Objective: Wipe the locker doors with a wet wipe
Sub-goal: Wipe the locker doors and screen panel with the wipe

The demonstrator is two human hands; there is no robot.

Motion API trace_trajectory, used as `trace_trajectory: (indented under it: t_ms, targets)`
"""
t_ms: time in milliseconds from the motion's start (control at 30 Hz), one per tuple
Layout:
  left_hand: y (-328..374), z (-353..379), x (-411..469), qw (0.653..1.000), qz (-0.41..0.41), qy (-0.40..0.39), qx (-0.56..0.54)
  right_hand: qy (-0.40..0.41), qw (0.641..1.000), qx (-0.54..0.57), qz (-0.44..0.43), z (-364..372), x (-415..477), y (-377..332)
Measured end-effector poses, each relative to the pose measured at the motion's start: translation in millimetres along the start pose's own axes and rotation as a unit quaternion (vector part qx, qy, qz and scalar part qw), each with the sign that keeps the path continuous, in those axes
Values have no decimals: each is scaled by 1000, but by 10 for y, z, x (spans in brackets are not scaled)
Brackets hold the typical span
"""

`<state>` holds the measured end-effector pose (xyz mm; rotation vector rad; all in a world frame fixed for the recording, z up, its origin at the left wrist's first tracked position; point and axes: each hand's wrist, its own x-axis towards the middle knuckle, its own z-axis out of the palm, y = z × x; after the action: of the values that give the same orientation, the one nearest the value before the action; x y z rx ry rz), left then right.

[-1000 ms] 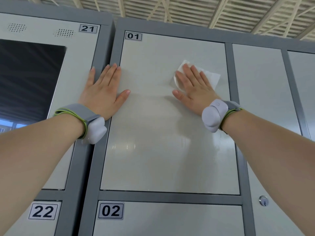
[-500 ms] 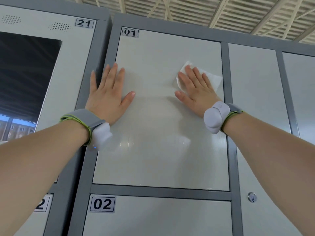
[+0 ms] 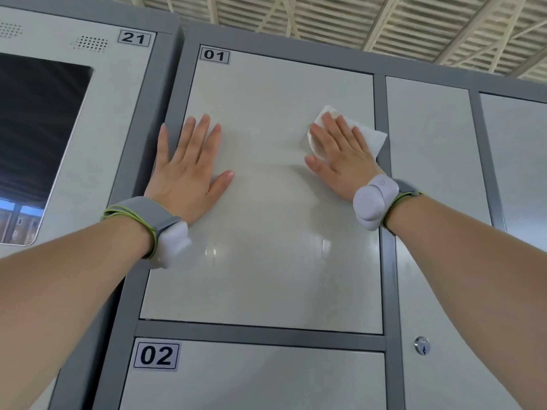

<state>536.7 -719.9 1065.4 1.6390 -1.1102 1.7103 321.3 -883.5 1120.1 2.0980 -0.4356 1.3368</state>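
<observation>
Your right hand [image 3: 340, 155] lies flat, fingers straight and a little apart, and presses the wet wipe [image 3: 373, 139] against door 01 [image 3: 266, 261], in its upper right part. I judge that the flat palm gives the wipe full contact. One corner of the wipe reaches over the grey frame post [image 3: 381, 108] beside it. Your left hand [image 3: 186, 173] is also open and flat and holds nothing; it rests on the left edge of the same door, probably to steady you. Below is door 02 [image 3: 251, 386], to the right a door with a small key lock [image 3: 422, 346], to the left a dark screen [image 3: 38, 137]. Nothing stands in the way except your own left hand — the part under it needs the wipe too.
</observation>
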Motion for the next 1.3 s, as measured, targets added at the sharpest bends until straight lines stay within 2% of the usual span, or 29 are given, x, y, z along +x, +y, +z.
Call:
trace_trajectory:
  t_ms: [167, 267, 333, 500, 800, 900, 1133, 1300]
  targets:
    - [2, 34, -6, 1000, 8, -2, 12, 20, 995, 7, 99, -47, 134, 103]
    - [-4, 37, -9, 1000, 6, 2, 19, 17, 992, 11, 128, -70, 306, 78]
    - [-1, 28, -11, 1000, 6, 4, 19, 13, 993, 11, 115, -66, 303, 56]
    - [7, 26, -17, 1000, 4, 3, 19, 15, 1000, 5, 17, -20, 41, 67]
    - [0, 29, -26, 1000, -1, 2, 12, 28, 988, -17, 154, -102, 343, 184]
    - [-5, 29, -22, 1000, 1, 0, 13, 20, 990, -13, 138, -72, 295, 169]
    - [7, 13, -27, 1000, 2, -5, 14, -18, 998, -41, 36, -37, -120, 163]
    - [15, 6, -25, 1000, 7, -4, 9, 6, 994, -28, 105, -60, -21, 195]
